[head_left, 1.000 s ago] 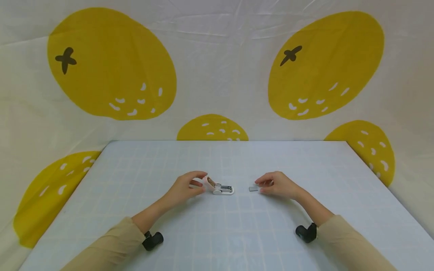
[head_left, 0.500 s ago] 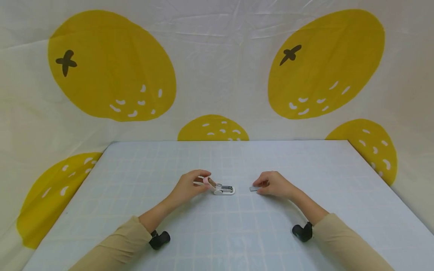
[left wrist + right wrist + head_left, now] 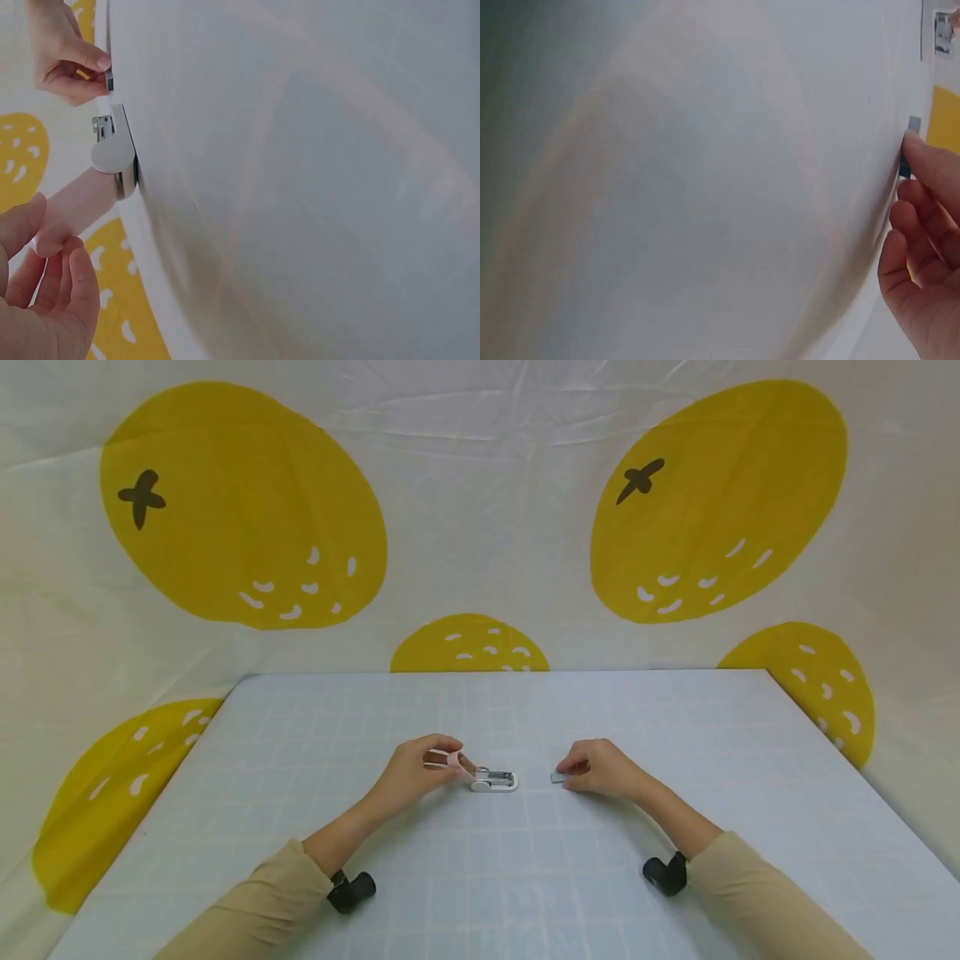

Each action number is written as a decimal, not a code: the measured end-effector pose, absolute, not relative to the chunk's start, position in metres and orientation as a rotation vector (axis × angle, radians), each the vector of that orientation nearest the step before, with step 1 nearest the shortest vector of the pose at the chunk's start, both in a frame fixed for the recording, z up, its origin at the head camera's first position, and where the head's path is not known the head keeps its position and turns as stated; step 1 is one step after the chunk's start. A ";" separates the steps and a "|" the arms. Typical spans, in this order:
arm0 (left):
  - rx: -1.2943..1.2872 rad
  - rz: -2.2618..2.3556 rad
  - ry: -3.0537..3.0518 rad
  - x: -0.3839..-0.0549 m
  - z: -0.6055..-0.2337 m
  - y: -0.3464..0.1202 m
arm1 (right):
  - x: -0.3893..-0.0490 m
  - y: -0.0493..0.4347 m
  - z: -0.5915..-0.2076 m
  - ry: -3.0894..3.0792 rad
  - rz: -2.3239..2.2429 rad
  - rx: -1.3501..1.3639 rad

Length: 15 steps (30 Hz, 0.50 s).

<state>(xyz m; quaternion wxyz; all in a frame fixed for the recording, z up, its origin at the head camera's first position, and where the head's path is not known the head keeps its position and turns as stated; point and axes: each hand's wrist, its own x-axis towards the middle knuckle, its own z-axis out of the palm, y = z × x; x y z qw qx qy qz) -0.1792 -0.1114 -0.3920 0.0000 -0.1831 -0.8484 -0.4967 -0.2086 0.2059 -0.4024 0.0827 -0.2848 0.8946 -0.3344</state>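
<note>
A small white-and-pink stapler (image 3: 493, 783) lies on the table with its pink top arm (image 3: 79, 208) swung up and back, baring the metal staple channel. My left hand (image 3: 412, 770) pinches the end of that arm between thumb and fingers. To the right of the stapler, a short grey strip of staples (image 3: 557, 777) is pinched by my right hand (image 3: 606, 768), close over the tabletop. In the right wrist view the strip's end (image 3: 914, 123) sticks out past the fingertips, which hide its middle.
The table (image 3: 480, 877) has a pale blue, faintly gridded cover. Behind it hangs a white cloth (image 3: 487, 527) printed with large yellow fruit. Black wrist cameras sit on both forearms, the left camera (image 3: 352, 892) and the right camera (image 3: 664, 873) close over the table.
My left hand has moved slightly right and taken hold of the stapler's raised top arm. My right fingers have closed on the staple strip, which stays about where it was.
</note>
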 end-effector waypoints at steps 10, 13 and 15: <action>-0.425 -1.720 -2.700 -0.179 -0.392 -0.113 | -0.206 0.200 -0.402 2.707 -0.964 -0.900; -0.430 -1.736 -2.688 -0.180 -0.393 -0.113 | -0.206 0.199 -0.402 2.714 -0.964 -0.903; -0.419 -1.739 -2.693 -0.180 -0.392 -0.113 | -0.206 0.198 -0.402 2.714 -0.961 -0.907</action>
